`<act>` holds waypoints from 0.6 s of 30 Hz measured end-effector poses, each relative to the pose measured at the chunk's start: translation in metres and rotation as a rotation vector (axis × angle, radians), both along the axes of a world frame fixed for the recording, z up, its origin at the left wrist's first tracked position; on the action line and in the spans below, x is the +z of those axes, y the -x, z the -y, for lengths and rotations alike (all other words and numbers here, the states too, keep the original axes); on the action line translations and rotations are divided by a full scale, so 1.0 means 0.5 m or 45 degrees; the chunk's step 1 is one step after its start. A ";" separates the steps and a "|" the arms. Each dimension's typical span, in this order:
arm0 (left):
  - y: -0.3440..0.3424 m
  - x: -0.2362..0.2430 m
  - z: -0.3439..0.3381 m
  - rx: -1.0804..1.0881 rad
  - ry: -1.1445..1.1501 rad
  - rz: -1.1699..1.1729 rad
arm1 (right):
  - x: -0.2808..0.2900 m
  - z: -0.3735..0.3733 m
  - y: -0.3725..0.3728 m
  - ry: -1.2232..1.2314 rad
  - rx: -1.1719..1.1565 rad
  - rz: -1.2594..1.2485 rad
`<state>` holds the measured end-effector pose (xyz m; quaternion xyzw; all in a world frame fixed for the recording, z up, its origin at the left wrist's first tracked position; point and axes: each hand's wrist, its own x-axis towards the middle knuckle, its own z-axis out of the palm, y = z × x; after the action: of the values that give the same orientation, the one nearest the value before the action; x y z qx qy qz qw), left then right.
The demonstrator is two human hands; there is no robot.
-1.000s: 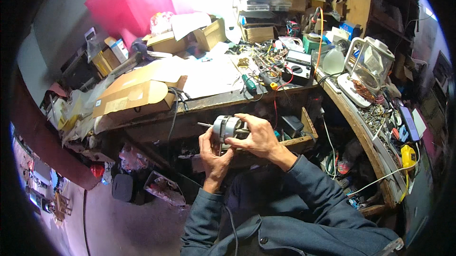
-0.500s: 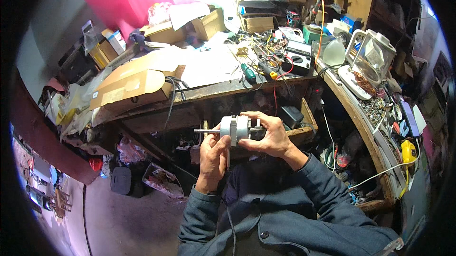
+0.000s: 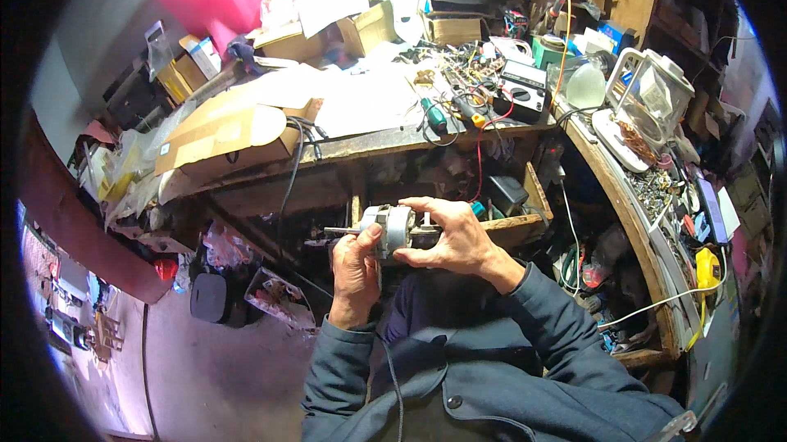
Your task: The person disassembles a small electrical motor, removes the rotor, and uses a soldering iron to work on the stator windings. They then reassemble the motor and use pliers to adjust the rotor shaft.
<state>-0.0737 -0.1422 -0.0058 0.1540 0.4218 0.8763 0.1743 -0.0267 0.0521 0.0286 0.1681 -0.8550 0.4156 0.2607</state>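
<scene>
A small silver electric motor point(image 3: 398, 227) is held up between my two hands, in front of the workbench edge. Its thin metal shaft points to the left. My left hand point(image 3: 356, 268) is closed on the motor's left side, thumb on top of the casing. From the right, my right hand point(image 3: 455, 237) grips the motor's other end between thumb and fingers. A grey cord point(image 3: 394, 385) runs down over my lap from near my left wrist; its upper end is hidden.
The wooden bench holds an opened cardboard box point(image 3: 238, 139), a green-handled screwdriver point(image 3: 434, 117), a black multimeter point(image 3: 522, 96) and tangled wires. On the right-hand bench stand a white-framed appliance point(image 3: 648, 94) and a yellow tool point(image 3: 707, 268). An open drawer point(image 3: 525, 231) juts out below.
The motor and both hands have shifted slightly left. The motor appears turned a little in my grip. My view has swung slightly, so the bench sits a bit further right.
</scene>
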 end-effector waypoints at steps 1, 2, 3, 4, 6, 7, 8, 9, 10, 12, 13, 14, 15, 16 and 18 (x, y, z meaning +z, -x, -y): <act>0.001 -0.003 0.001 0.010 -0.013 0.045 | 0.006 0.005 0.002 0.010 0.008 0.054; 0.003 -0.008 0.004 0.021 -0.026 0.087 | 0.008 0.010 0.005 0.020 0.017 0.106; 0.004 -0.012 0.006 0.033 -0.040 0.130 | 0.004 0.014 0.006 0.026 0.007 0.089; -0.006 -0.011 0.009 0.051 -0.047 0.183 | -0.004 0.019 0.005 0.033 -0.003 0.072; -0.017 -0.018 0.016 0.073 -0.056 0.229 | -0.012 0.031 0.002 -0.022 -0.035 0.066; -0.021 -0.020 0.021 0.085 -0.060 0.252 | -0.010 0.031 0.005 -0.012 0.023 0.099; -0.023 -0.028 0.031 0.079 -0.036 0.225 | -0.011 0.028 0.003 -0.003 0.075 0.141; -0.027 -0.034 0.040 0.068 -0.034 0.240 | -0.012 0.028 0.003 0.006 0.127 0.184; -0.032 -0.039 0.048 0.059 -0.033 0.256 | -0.013 0.031 0.002 0.002 0.145 0.249; -0.033 -0.039 0.055 0.091 -0.046 0.280 | -0.016 0.044 -0.001 -0.002 0.103 0.155; -0.037 -0.039 0.049 0.127 -0.057 0.302 | -0.020 0.051 -0.004 -0.004 0.082 0.108; -0.042 -0.040 0.045 0.156 -0.071 0.330 | -0.029 0.053 -0.006 -0.005 0.060 0.054; -0.044 -0.044 0.051 0.168 -0.068 0.337 | -0.028 0.055 -0.004 0.020 0.098 0.111; -0.044 -0.049 0.058 0.179 -0.065 0.345 | -0.024 0.057 -0.001 0.045 0.134 0.168; -0.049 -0.056 0.064 0.186 -0.052 0.329 | -0.026 0.057 0.003 0.075 0.182 0.246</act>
<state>-0.0494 -0.1742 -0.0337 0.0123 0.3882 0.9075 0.1599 -0.0280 0.0238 0.0154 0.1801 -0.8494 0.4722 0.1516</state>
